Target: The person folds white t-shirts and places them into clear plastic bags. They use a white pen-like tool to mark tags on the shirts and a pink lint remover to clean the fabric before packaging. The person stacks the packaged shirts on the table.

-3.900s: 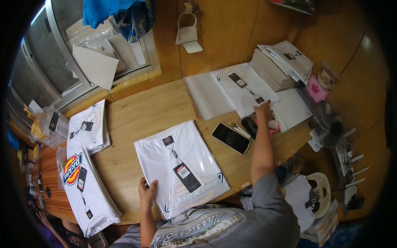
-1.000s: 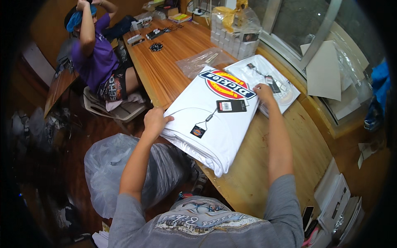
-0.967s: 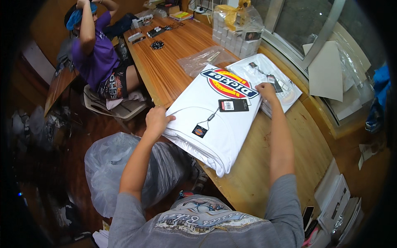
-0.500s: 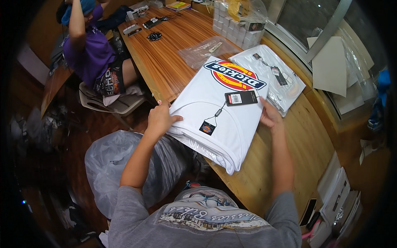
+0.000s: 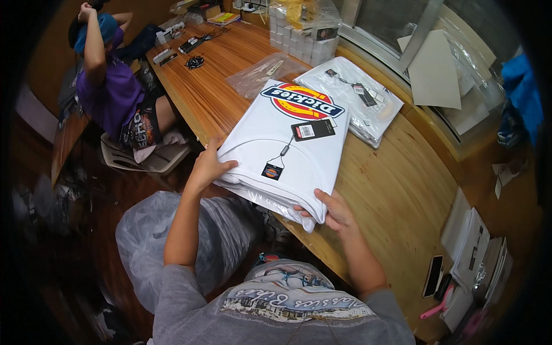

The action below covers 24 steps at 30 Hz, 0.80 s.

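Observation:
A folded white T-shirt (image 5: 247, 152) with a red, yellow and blue printed logo lies at the table's edge. A black hang tag (image 5: 313, 130) rests on it, its cord running to a small black label (image 5: 272, 170). My left hand (image 5: 208, 167) grips the shirt's left edge, thumb on top. At the near right corner my right hand (image 5: 336, 210) pinches the fold, thumb above and some fingers underneath. Clear plastic shows beneath the shirt's near edge. Beyond it lies a bagged white shirt (image 5: 339, 103) with a black tag.
A clear plastic bag (image 5: 261, 75) lies on the wooden table (image 5: 397, 190). Stacked white boxes (image 5: 299, 43) stand behind it. A big translucent sack (image 5: 167, 236) is on the floor. A phone (image 5: 433, 276) and pink-handled tool (image 5: 437, 305) lie at right. Another person (image 5: 112, 86) sits at left.
My right hand has moved from the shirt's right side down to its near right corner and taken hold there. My left hand keeps its grip. The view has shifted slightly.

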Each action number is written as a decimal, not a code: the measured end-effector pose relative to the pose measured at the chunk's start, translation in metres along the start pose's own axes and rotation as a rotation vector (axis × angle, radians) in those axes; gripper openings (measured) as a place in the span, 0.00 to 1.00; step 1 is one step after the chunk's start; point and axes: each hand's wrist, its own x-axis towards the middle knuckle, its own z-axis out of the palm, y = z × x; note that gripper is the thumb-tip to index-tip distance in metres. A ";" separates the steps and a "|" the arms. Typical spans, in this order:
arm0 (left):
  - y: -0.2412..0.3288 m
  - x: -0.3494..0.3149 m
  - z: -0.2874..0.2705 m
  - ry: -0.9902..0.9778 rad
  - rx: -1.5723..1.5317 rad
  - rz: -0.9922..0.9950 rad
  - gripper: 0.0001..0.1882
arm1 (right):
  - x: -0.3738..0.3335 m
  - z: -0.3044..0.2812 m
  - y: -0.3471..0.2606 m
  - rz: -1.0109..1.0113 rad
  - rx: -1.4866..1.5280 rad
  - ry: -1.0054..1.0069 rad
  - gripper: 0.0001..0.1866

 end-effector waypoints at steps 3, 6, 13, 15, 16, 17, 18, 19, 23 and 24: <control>0.005 -0.005 -0.005 -0.051 -0.115 0.067 0.32 | 0.004 -0.012 0.005 -0.084 -0.061 -0.019 0.25; 0.024 -0.022 -0.006 0.057 -0.116 0.197 0.27 | -0.010 -0.015 0.000 -0.160 -0.064 -0.035 0.25; 0.092 -0.078 0.021 0.111 -0.113 0.374 0.22 | -0.100 -0.047 -0.012 -0.247 -0.052 0.016 0.25; 0.107 -0.089 0.033 0.067 -0.181 0.359 0.22 | -0.129 -0.051 -0.013 -0.326 -0.046 0.069 0.24; 0.116 -0.096 0.041 0.043 -0.195 0.346 0.22 | -0.145 -0.055 -0.014 -0.363 -0.044 0.098 0.24; 0.124 -0.102 0.051 0.021 -0.223 0.358 0.22 | -0.161 -0.059 -0.015 -0.388 -0.049 0.128 0.24; 0.131 -0.107 0.061 -0.001 -0.252 0.369 0.22 | -0.178 -0.063 -0.016 -0.412 -0.054 0.158 0.24; 0.138 -0.113 0.069 -0.026 -0.273 0.377 0.22 | -0.193 -0.067 -0.016 -0.433 -0.053 0.187 0.23; 0.166 -0.139 0.101 -0.036 -0.223 0.566 0.21 | -0.252 -0.090 -0.009 -0.475 -0.066 0.269 0.22; 0.170 -0.147 0.111 -0.050 -0.244 0.572 0.21 | -0.266 -0.097 -0.004 -0.471 -0.064 0.282 0.23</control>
